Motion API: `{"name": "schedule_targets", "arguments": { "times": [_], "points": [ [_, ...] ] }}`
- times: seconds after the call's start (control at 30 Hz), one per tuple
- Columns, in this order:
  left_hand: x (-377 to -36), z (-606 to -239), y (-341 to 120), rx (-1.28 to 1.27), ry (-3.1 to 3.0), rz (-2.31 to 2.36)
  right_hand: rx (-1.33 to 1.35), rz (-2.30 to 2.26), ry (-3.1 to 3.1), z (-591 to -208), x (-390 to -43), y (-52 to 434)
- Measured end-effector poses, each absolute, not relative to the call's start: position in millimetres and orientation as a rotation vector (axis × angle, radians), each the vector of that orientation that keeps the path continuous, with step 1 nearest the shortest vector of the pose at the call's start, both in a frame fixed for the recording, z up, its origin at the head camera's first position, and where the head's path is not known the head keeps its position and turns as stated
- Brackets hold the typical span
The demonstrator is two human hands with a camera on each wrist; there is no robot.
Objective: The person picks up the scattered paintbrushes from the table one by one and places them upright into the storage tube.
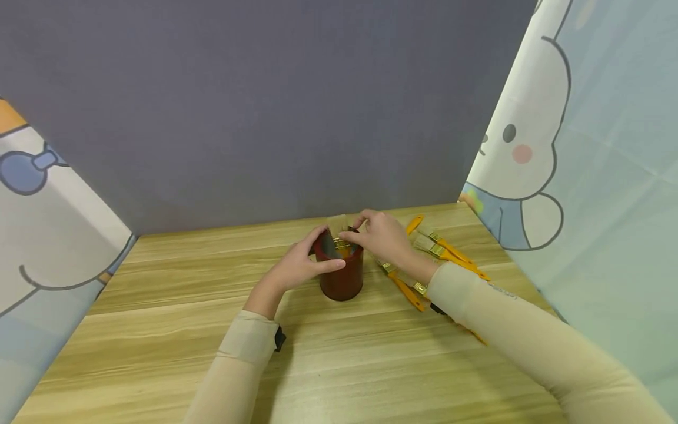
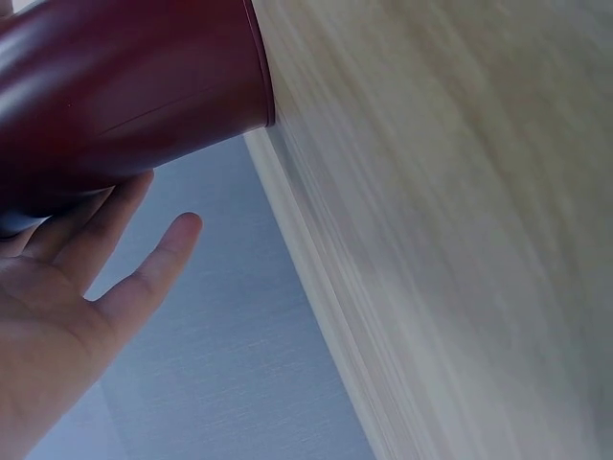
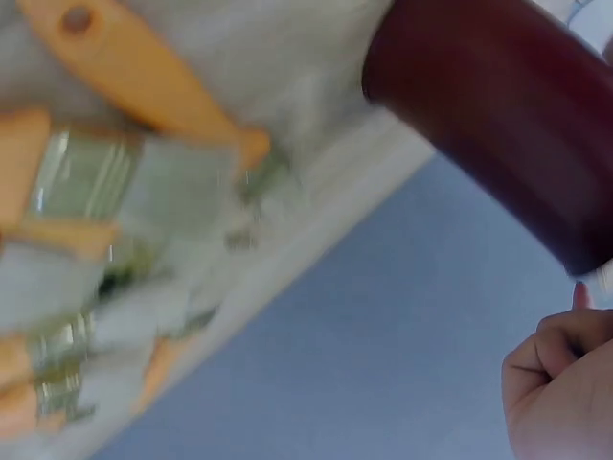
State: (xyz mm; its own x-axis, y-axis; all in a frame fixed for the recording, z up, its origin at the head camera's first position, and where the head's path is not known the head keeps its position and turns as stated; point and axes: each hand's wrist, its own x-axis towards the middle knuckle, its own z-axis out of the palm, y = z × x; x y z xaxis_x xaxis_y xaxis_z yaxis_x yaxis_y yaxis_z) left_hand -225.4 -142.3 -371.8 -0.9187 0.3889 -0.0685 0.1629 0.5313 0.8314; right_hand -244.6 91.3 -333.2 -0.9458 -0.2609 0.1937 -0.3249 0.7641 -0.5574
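Note:
A dark red cylindrical cup (image 1: 342, 281) stands upright on the wooden table. My left hand (image 1: 294, 266) holds it near the rim, thumb at the near side and fingers round the far left. In the left wrist view some fingers touch the cup wall (image 2: 124, 77), while the little finger is apart from it. A paintbrush (image 1: 337, 226) with pale bristles pointing up stands in the cup, its handle down inside. My right hand (image 1: 385, 240) pinches this brush near its metal band, above the rim. The right wrist view hides the pinched brush.
Several paintbrushes with orange handles (image 1: 454, 252) lie scattered on the table (image 1: 212, 330) right of the cup, some under my right forearm. A grey panel (image 1: 254, 118) stands behind the table. Printed cloths (image 1: 609, 147) hang at both sides.

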Motion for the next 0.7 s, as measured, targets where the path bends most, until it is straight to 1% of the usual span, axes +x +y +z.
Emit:
{"name": "schedule_targets", "arguments": {
  "times": [0.2, 0.3, 0.4, 0.5, 0.7],
  "points": [
    [-226.1, -372.4, -143.1, 0.441, 2.509, 1.355, 0.52, 0.842, -2.831, -308.3, -251.6, 122.6],
    [-226.2, -372.1, -143.8, 0.412, 2.51, 1.357, 0.517, 0.756, -2.865, -297.3, -259.2, 149.7],
    [-226.6, -372.7, -145.1, 0.421, 2.519, 1.351, 0.501, 0.694, -2.946, -294.2, -267.6, 179.5],
    [-226.2, -373.0, -146.8, 0.422, 2.521, 1.347, 0.527, 0.642, -3.042, -302.6, -275.8, 207.3],
    [-227.8, -373.7, -151.2, 0.443, 2.514, 1.36, 0.561, 0.609, -3.141, -337.1, -283.5, 246.4]
  ]
}}
